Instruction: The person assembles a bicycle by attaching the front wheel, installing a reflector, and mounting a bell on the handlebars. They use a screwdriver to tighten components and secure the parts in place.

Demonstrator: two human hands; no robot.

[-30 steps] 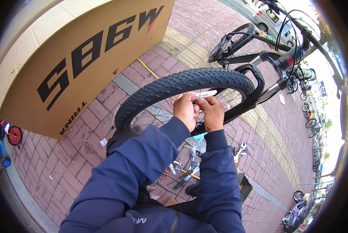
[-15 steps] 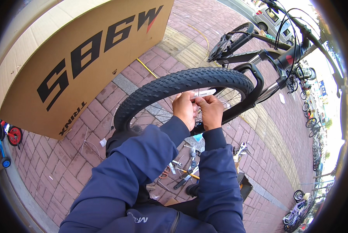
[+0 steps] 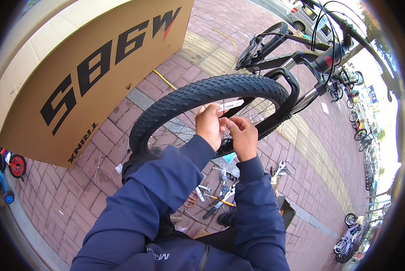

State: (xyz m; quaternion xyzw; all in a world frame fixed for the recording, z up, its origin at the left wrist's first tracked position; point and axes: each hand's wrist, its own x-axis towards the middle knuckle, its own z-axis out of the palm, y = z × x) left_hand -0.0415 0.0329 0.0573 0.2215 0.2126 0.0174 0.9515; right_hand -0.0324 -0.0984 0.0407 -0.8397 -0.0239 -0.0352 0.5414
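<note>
The front wheel of a bicycle, with a knobby black tyre (image 3: pixel 211 86) and thin spokes, stands just beyond my hands. My left hand (image 3: pixel 209 127) is closed among the spokes, holding a white flat strip (image 3: pixel 230 105) that looks like a spoke reflector. My right hand (image 3: pixel 243 137) is beside it, thumb and forefinger pinched together close to the left fingertips. Whatever small thing lies in that pinch is too small to make out. The black fork (image 3: pixel 293 97) straddles the wheel at the right.
A large cardboard box (image 3: pixel 26 113) stands at the left. Below my hands, wrenches, orange-handled scissors (image 3: pixel 191 199) and other tools lie on the brick paving (image 3: pixel 71 203). A small black case (image 3: pixel 287 212) is by my right sleeve. Parked bicycles (image 3: pixel 360 135) line the far right.
My right hand has drawn slightly down from the white strip, so more of the strip shows. The left hand stays at the spokes. The whole view has shifted a little.
</note>
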